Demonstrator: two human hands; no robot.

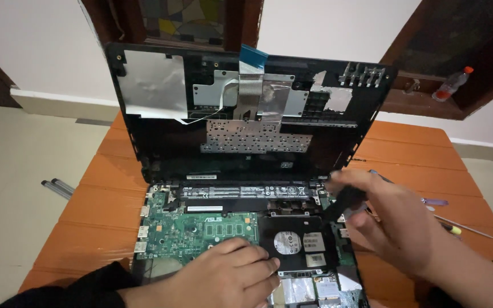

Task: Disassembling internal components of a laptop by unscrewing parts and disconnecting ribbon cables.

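An opened black laptop lies on an orange wooden table. Its raised top cover stands upright, showing foil patches and a blue-tipped flat ribbon cable. The green motherboard and a black hard drive lie exposed in the base. My left hand rests palm down on the motherboard, fingertips touching the hard drive's left edge. My right hand pinches a black strip-like part at the base's right edge, near the hinge.
Screwdrivers and small tools lie on the table at the right, behind my right hand. Two thin metal rods lie on the tiled floor at the left. A plastic bottle stands on a wooden ledge at the back right.
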